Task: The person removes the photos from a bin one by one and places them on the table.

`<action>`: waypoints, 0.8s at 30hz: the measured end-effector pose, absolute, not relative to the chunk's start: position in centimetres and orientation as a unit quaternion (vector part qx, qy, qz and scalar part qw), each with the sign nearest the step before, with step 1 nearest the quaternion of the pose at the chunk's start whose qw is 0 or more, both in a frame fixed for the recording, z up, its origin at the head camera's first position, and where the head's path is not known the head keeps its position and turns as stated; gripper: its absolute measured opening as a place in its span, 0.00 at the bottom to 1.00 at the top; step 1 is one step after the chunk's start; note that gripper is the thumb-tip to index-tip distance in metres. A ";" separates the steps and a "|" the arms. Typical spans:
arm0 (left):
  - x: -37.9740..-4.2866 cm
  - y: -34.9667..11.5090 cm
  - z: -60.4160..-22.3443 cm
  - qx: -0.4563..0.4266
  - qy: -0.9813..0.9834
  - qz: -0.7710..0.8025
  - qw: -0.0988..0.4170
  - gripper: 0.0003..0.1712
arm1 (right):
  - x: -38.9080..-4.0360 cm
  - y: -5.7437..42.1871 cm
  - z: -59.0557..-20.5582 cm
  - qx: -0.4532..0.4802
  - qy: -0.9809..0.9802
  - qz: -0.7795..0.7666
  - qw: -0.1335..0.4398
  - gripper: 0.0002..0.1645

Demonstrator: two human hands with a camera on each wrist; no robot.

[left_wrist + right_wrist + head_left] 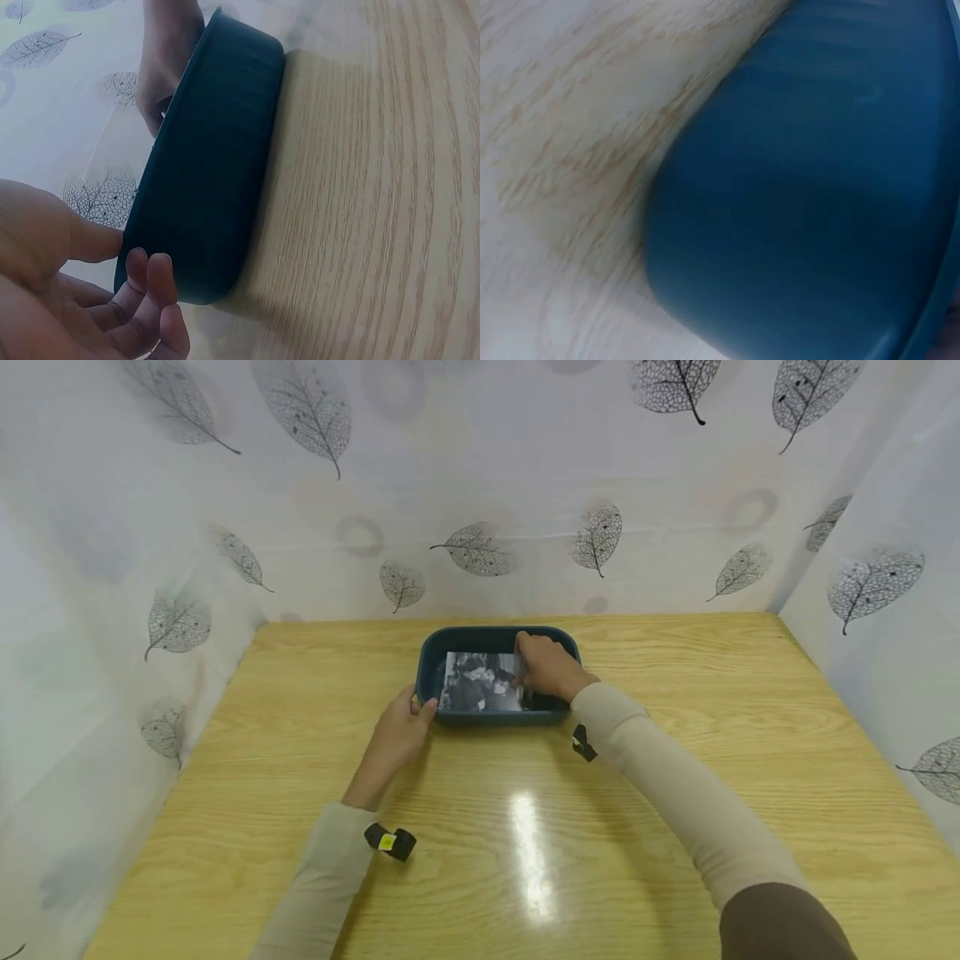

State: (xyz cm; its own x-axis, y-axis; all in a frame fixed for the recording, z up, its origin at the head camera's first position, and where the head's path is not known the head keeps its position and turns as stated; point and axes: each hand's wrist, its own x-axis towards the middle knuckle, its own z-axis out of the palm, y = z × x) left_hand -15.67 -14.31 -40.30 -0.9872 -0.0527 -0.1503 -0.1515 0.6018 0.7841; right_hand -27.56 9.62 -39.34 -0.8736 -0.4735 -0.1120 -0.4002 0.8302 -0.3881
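Note:
A dark blue-green rectangular tub [495, 720] with rounded corners stands on the table in the head view. Inside lies a black-and-white photograph [474, 685] showing people. My left hand [401, 727] grips the tub's front left corner; in the left wrist view its thumb is at the rim and its fingers curl against the outer wall [210, 165]. Reaching over the tub's right side, my right hand [551, 664] holds the photograph's right end, with the fingertips partly hidden. The right wrist view is filled mostly by the tub's outer side [802, 187].
The wooden table [675, 693] runs back to a white curtain [525, 460] printed with dark leaves, which also hangs at both sides. The tub stands near the table's back edge. Each sleeve cuff carries a small black strap device [390, 842].

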 end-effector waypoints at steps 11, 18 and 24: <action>-15.6 -14.3 -40.5 -0.054 0.899 0.431 0.054 0.33 | -27.9 10.0 -39.2 -0.225 0.939 -0.255 0.056 0.21; -15.7 -14.3 -40.3 -0.054 0.901 0.428 0.052 0.34 | -28.0 11.0 -38.2 -0.248 0.910 -0.332 0.027 0.21; -15.6 -14.3 -40.4 -0.054 0.897 0.435 0.053 0.33 | -27.7 12.1 -36.8 -0.224 0.893 -0.388 0.049 0.19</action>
